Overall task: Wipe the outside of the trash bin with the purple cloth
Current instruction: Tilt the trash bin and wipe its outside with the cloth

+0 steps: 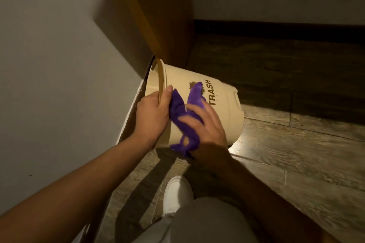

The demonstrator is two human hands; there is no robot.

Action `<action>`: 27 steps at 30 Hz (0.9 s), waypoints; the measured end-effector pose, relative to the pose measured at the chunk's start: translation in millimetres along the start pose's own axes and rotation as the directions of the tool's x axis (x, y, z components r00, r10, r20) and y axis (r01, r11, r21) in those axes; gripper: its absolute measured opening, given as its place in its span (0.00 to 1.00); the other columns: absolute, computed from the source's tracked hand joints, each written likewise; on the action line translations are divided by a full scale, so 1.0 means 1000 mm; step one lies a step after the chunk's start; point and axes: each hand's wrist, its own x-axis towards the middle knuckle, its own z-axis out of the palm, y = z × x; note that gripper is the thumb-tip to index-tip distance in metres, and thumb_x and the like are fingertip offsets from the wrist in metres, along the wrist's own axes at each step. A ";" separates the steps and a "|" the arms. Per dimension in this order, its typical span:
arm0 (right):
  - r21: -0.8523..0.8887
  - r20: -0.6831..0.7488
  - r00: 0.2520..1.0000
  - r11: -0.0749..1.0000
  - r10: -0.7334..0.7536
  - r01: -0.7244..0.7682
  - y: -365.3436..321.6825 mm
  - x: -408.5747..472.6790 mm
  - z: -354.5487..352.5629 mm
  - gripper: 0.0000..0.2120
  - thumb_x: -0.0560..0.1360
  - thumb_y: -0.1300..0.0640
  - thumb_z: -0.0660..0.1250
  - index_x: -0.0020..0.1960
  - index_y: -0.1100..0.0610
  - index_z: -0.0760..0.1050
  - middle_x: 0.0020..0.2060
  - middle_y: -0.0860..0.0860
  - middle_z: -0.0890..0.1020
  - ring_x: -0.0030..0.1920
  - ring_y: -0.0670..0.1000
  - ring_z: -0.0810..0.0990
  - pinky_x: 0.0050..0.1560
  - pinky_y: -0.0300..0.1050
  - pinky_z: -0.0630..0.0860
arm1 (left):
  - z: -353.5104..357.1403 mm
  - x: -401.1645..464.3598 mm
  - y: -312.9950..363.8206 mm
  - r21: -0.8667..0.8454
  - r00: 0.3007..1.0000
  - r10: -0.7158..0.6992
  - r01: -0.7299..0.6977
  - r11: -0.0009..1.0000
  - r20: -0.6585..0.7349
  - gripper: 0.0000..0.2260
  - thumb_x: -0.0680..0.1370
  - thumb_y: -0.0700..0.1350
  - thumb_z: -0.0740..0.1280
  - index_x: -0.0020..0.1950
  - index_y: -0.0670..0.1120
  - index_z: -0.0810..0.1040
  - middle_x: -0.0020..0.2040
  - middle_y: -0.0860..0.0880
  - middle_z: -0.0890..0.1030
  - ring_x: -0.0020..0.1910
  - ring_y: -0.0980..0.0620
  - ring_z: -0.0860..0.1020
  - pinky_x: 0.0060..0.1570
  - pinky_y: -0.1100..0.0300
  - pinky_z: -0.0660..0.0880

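On the floor, by the wall: trash bin point(223, 112) lay tipped on its side, mouth toward the wall.
Left hand point(152, 114): closed around the bin's rim, steadying it.
Right hand point(209, 128): fingers pressed the purple cloth point(185, 118) flat against the bin's side.
Progress: wiping under way near the printed label; remaining sides judged still to do.

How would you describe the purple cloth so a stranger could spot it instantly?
Start at the cream bin tipped on the wooden floor by the wall. On its side, under the right hand, lies the crumpled cloth, the only purple thing there.
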 end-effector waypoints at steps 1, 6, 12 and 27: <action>0.046 -0.016 0.999 0.998 0.046 -0.046 0.007 0.009 -0.005 0.34 0.68 0.60 0.80 0.70 0.51 0.73 0.71 0.55 0.76 0.76 0.64 0.69 0.75 0.65 0.67 | 0.000 -0.004 -0.003 0.011 1.000 -0.004 0.004 1.000 0.005 0.21 0.85 0.55 0.59 0.35 0.48 0.77 0.26 0.55 0.76 0.26 0.60 0.74 0.27 0.69 0.69; 0.199 0.124 0.860 0.837 0.495 -0.510 0.052 0.119 -0.037 0.17 0.76 0.54 0.73 0.63 0.43 0.76 0.56 0.48 0.83 0.54 0.52 0.83 0.54 0.50 0.81 | -0.009 -0.023 -0.026 0.120 0.989 0.138 -0.144 0.982 0.057 0.17 0.84 0.54 0.60 0.42 0.46 0.80 0.34 0.47 0.82 0.36 0.54 0.80 0.32 0.64 0.76; 0.229 0.320 0.520 0.468 0.792 -0.854 0.111 0.127 -0.045 0.10 0.79 0.49 0.73 0.55 0.51 0.74 0.48 0.51 0.83 0.44 0.51 0.85 0.38 0.44 0.76 | -0.016 -0.038 -0.045 0.011 1.000 0.024 -0.025 1.000 0.006 0.16 0.82 0.57 0.58 0.44 0.50 0.79 0.38 0.49 0.82 0.39 0.58 0.81 0.34 0.69 0.77; 0.268 -0.096 0.980 0.953 0.175 -0.144 -0.007 0.069 -0.031 0.29 0.71 0.60 0.76 0.69 0.47 0.75 0.67 0.48 0.80 0.69 0.50 0.77 0.68 0.51 0.76 | -0.029 0.045 0.046 -0.213 0.928 -0.087 0.174 0.961 0.362 0.22 0.82 0.65 0.57 0.44 0.54 0.85 0.40 0.52 0.86 0.41 0.55 0.85 0.37 0.63 0.76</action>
